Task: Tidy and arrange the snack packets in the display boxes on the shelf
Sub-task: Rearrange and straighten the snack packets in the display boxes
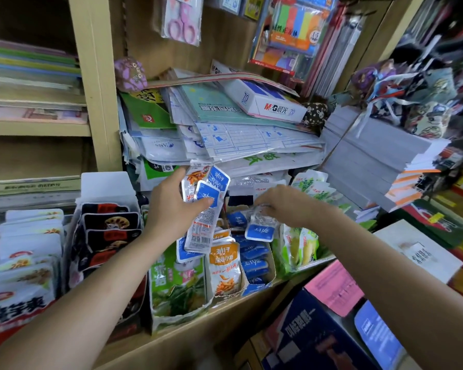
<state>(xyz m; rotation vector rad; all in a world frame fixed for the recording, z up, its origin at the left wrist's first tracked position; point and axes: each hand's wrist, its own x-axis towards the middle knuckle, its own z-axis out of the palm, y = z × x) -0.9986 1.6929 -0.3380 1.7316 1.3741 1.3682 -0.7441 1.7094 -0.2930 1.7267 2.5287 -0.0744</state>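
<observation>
Your left hand (177, 206), just left of the frame's centre, grips a bunch of blue-and-white snack packets (207, 193). Your thumb lies across their fronts and your fingers are behind them. The bunch stands roughly upright and fans out above the middle of the shelf.

Your right hand (285, 202), just right of centre, has its fingers curled downward. It pinches the clear top edge of 1 blue packet (259, 232), which hangs below it. That packet hangs over the cardboard display box (271, 268), where a row of matching blue packets lies stacked front to back.

Just left of that row stands an orange packet (224, 265); you cannot tell from here whether it shares the same box. Further left, a torn box of green packets (177, 284) leans at the shelf's front. Black packets (110, 231) fill a white-backed box left of centre, and red-and-white packets (19, 308) crowd the lower left corner. Green-and-white packets (301, 244) sit just right of the blue row. All of these rest on the wooden shelf (238, 311), whose front edge runs diagonally across the lower half of the frame.

Behind your hands, in the middle of the frame, is a sagging pile of plastic-sleeved papers (238, 134). A white M&G paper box (265, 102) lies on top of it. A pack of pink scissors (182, 22) hangs at the top, left of centre.
</observation>
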